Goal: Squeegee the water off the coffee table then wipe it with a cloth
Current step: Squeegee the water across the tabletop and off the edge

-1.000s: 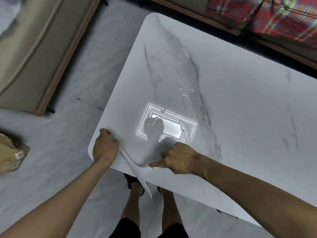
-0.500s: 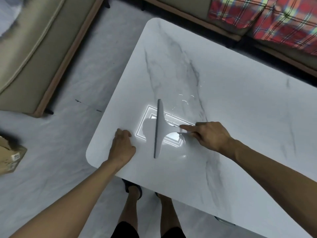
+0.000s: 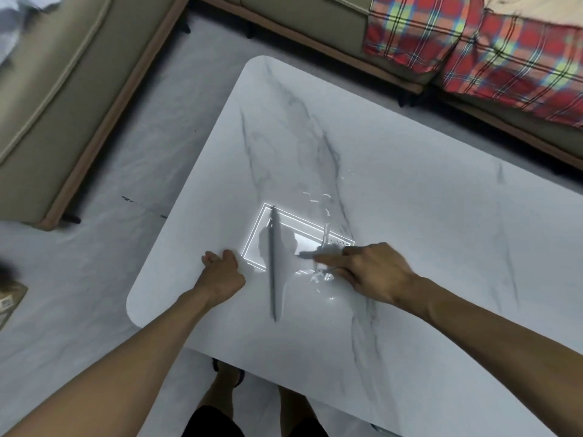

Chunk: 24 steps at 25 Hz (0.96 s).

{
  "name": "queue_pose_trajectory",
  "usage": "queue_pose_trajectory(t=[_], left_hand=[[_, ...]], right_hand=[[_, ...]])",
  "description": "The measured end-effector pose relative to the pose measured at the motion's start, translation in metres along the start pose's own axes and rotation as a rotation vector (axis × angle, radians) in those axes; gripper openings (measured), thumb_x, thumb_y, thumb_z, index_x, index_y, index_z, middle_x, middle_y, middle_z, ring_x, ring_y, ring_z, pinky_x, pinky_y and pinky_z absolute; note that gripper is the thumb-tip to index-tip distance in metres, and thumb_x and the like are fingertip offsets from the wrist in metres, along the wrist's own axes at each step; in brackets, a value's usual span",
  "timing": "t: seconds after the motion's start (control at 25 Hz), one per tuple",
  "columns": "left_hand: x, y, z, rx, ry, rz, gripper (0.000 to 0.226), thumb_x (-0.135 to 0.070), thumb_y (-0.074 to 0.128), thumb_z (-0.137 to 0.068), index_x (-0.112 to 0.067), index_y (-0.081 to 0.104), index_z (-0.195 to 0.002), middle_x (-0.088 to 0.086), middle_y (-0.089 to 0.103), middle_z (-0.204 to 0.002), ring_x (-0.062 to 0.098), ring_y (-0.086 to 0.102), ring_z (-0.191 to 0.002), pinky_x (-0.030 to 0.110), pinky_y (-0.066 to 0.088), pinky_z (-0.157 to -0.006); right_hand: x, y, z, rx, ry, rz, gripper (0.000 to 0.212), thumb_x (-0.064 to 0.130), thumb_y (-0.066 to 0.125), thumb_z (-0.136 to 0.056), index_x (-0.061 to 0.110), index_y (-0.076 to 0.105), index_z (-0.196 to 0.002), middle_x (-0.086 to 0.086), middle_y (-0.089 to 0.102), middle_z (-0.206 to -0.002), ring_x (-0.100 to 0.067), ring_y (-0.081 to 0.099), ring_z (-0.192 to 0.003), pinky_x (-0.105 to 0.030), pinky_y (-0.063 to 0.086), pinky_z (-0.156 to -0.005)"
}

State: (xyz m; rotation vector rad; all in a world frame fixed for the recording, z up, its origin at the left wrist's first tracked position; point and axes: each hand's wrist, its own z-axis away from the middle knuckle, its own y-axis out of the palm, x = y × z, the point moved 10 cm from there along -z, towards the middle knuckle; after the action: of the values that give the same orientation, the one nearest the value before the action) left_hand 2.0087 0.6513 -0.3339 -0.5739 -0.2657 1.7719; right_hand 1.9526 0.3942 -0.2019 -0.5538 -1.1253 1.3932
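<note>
The white marble coffee table fills the middle of the head view. A grey squeegee stands on it, its long blade running away from me across a bright ceiling-light reflection. My right hand grips the squeegee's handle to the right of the blade, index finger stretched along it. Streaks and drops of water glisten right of the blade, some close to my right hand. My left hand rests on the table top left of the blade, fingers curled, holding nothing. No cloth is in view.
A beige sofa stands to the left, and a second one at the back carries a red plaid blanket. A cardboard box lies on the floor at far left. My legs and feet show below the table's near edge.
The squeegee has moved from the table's near edge up onto the wet patch, its blade now pointing away from me. My left hand left the table edge and shifted right onto the top.
</note>
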Motion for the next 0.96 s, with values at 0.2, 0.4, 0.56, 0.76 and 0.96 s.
queue_pose_trajectory(t=[0.2, 0.4, 0.56, 0.76, 0.96], left_hand=[[0.005, -0.007, -0.002, -0.026, -0.02, 0.039, 0.023, -0.005, 0.045, -0.082, -0.012, 0.039, -0.102, 0.029, 0.028, -0.146, 0.041, 0.029, -0.138, 0.044, 0.036, -0.108], [-0.008, -0.002, 0.001, 0.026, -0.065, -0.034, 0.02, -0.004, 0.042, -0.084, -0.012, 0.036, -0.102, 0.036, 0.014, -0.149, 0.046, 0.019, -0.142, 0.039, 0.034, -0.106], [-0.017, 0.002, 0.003, 0.048, -0.172, 0.014, 0.053, -0.013, 0.041, -0.094, -0.005, 0.023, -0.143, 0.039, -0.004, -0.153, 0.046, 0.007, -0.145, 0.046, 0.02, -0.118], [-0.065, -0.04, 0.01, -0.267, -0.101, 0.015, 0.035, -0.018, 0.053, -0.083, -0.008, 0.045, -0.115, 0.016, 0.053, -0.121, 0.036, 0.053, -0.112, 0.044, 0.046, -0.096], [-0.17, -0.084, -0.002, -0.332, 0.296, 0.057, 0.028, -0.013, 0.073, -0.075, -0.024, 0.05, -0.086, -0.009, 0.06, -0.076, 0.019, 0.062, -0.075, 0.028, 0.046, -0.061]], right_hand=[[0.047, 0.041, -0.053, 0.183, -0.256, 0.124, 0.042, 0.04, 0.034, -0.102, 0.058, 0.031, -0.14, 0.007, 0.063, -0.105, -0.028, 0.064, -0.089, -0.031, 0.033, -0.061], [-0.04, 0.009, -0.048, 0.068, 0.008, 0.009, 0.043, 0.045, 0.031, -0.1, 0.063, 0.026, -0.139, 0.009, 0.064, -0.105, -0.025, 0.066, -0.091, -0.031, 0.047, -0.065], [-0.12, -0.015, -0.002, 0.016, 0.34, -0.076, 0.044, 0.041, 0.03, -0.1, 0.06, 0.032, -0.139, 0.007, 0.063, -0.095, -0.025, 0.064, -0.089, -0.03, 0.039, -0.062], [-0.156, -0.029, 0.06, 0.011, 0.578, -0.076, 0.04, 0.046, 0.026, -0.102, 0.057, 0.034, -0.139, 0.01, 0.066, -0.098, -0.025, 0.063, -0.09, -0.031, 0.039, -0.065], [-0.196, -0.089, -0.001, -0.292, 0.77, -0.422, 0.041, 0.05, 0.028, -0.102, 0.042, 0.042, -0.14, -0.006, 0.068, -0.117, -0.039, 0.059, -0.106, -0.044, 0.049, -0.087]])
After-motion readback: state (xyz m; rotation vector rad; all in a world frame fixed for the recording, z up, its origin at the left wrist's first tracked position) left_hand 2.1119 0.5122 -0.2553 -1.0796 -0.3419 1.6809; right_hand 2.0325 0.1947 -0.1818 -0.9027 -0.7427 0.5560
